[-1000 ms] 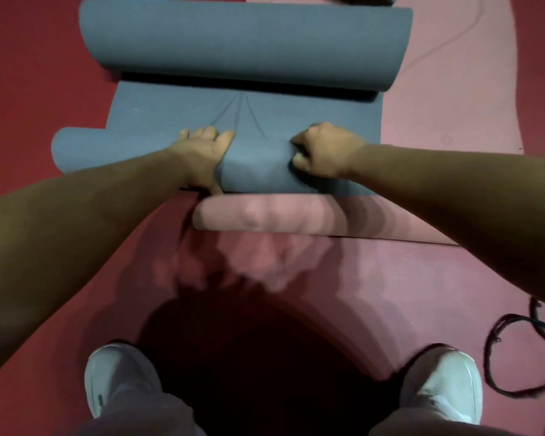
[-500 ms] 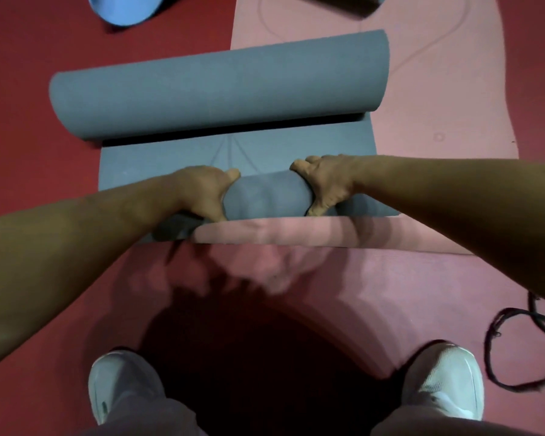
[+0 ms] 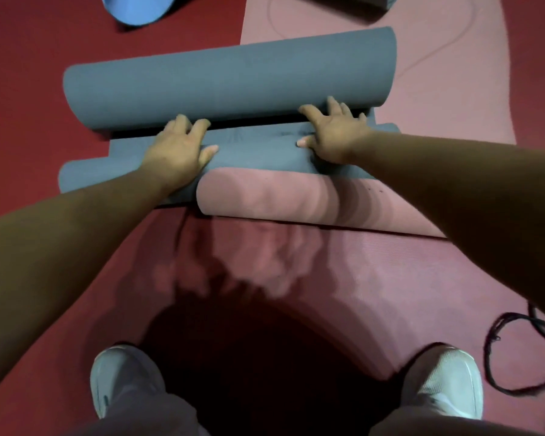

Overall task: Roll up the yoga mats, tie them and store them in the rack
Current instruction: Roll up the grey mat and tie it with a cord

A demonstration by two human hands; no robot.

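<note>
Now the grey rolls nearly meet

Since half a second ago, the grey mat (image 3: 258,152) on the floor has rolled up against its far roll (image 3: 230,77), and the flat strip between is almost gone. The left hand (image 3: 180,152) and right hand (image 3: 334,133), curled round it before, now press down flat-fingered, gripping nothing. A rolled pink mat (image 3: 265,193) touches its near side
</note>
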